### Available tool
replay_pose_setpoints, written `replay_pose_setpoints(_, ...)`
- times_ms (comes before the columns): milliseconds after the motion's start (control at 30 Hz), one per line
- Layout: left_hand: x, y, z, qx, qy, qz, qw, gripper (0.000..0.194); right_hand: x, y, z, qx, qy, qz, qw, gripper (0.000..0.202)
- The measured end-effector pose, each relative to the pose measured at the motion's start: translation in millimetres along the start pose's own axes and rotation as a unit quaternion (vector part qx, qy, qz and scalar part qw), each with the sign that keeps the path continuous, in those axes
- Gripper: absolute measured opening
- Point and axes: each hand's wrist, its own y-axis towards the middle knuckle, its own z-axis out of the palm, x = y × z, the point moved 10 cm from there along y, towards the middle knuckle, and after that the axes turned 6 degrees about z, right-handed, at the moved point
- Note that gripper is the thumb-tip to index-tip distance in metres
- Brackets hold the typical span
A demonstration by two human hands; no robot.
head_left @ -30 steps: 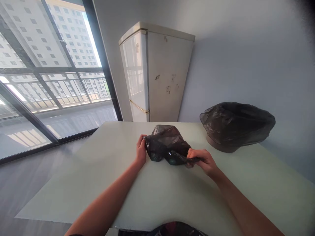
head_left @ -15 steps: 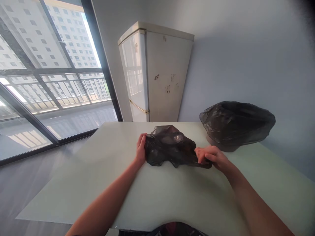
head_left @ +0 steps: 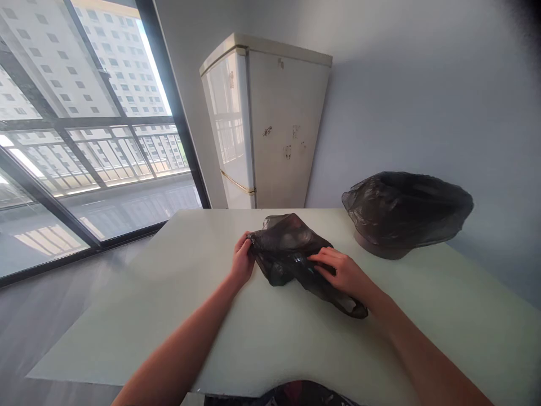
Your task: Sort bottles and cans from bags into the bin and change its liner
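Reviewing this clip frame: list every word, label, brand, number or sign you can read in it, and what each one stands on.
None can be read.
Refrigerator: dark blotches on its side, too small and blurred to tell whether they hold print.
Black bag under the hands: no legible text.
Bag-covered container: no legible text.
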Motion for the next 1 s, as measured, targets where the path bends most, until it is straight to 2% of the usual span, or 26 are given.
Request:
replay_pose_setpoints(100, 1.8, -1.4, 4.2, 0.018, 0.006, -0.008, 1.000, 0.013, 3.4, -1.3, 10.3, 0.011, -0.039, -0.043, 0.998, 0.039)
replay_pose_setpoints(267, 6.4, -4.3, 7.3, 0.036, 0.042, -0.010, 0.998, 0.020, 10.6, -6.4, 27.7, 0.062, -0.102, -0.091, 0.989, 0.049)
replay_pose_setpoints(500, 9.1, -4.6, 6.9, 0.043, 0.051, -0.007, 0.998, 0.018, 24.0, -9.6, 38.5, 0.058, -0.155, -0.112, 0.980, 0.048)
replay_pose_setpoints(633, 8.4, -4.1, 7.7, 0.050, 0.053, -0.001, 0.997, 0.017, 35.2, -13.3, 38.0, 0.072, -0.111, -0.127, 0.983, 0.040)
replay_pose_setpoints(767, 8.4, -2.6, 1.7, 0.039, 0.081, 0.011, 0.996, 0.021, 51.8, -20.1, 39.3, 0.104, -0.088, -0.184, 0.973, 0.027)
replay_pose_setpoints(900, -7.4, -4.1, 2.3, 0.053, 0.188, 0.097, 0.976, 0.025, 61.0, -26.8, 51.7, 0.180, -0.047, -0.215, 0.959, 0.029)
replay_pose_setpoints(1000, -37.4, -14.3, 12.5, 0.053, 0.293, 0.228, 0.927, 0.034, 55.7, -22.1, 49.3, 0.155, -0.012, -0.189, 0.970, 0.028)
